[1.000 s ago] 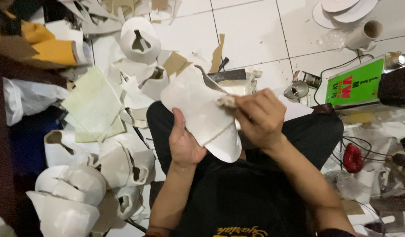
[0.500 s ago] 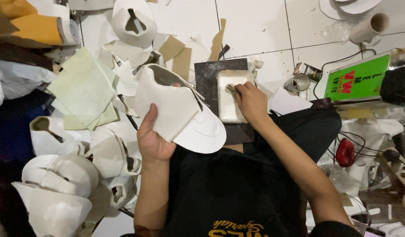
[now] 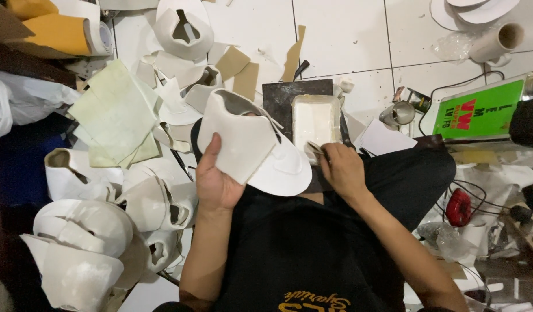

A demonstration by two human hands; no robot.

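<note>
**Clerk:** Since half a second ago, the right hand (image 3: 342, 169) has drawn back from the far part of the tray (image 3: 316, 118) to its near edge; the white piece (image 3: 252, 147) has hardly shifted.

**Checker:** Item one, the white piece?

**Clerk:** Shaped white sheet with a rounded brim, just left of the tray, overlapping the tray's near left corner. Held in the left hand (image 3: 215, 179), thumb on top, fingers closed under it.

**Checker:** Item two, the right hand?

**Clerk:** At the tray's near edge, fingers pinched together on a small pale wad (image 3: 312, 149). What the wad is made of, I cannot tell.

**Checker:** The tray itself?

**Clerk:** Shallow, pale, rectangular, lying on a dark slab (image 3: 290, 98) on the tiled floor (image 3: 341, 40).

**Checker:** Surroundings?

**Clerk:** Left of the tray: a heap of white formed shells (image 3: 84, 222), pale green sheets (image 3: 113, 112), brown card scraps (image 3: 237, 69). Far left of it: a yellow roll (image 3: 58, 32). Right of the tray: a small metal cup (image 3: 398, 112), a green box (image 3: 480, 110), and nearer the person a red round thing (image 3: 458, 207) among cables. Beyond the box: a cardboard tube (image 3: 497, 40).
</note>
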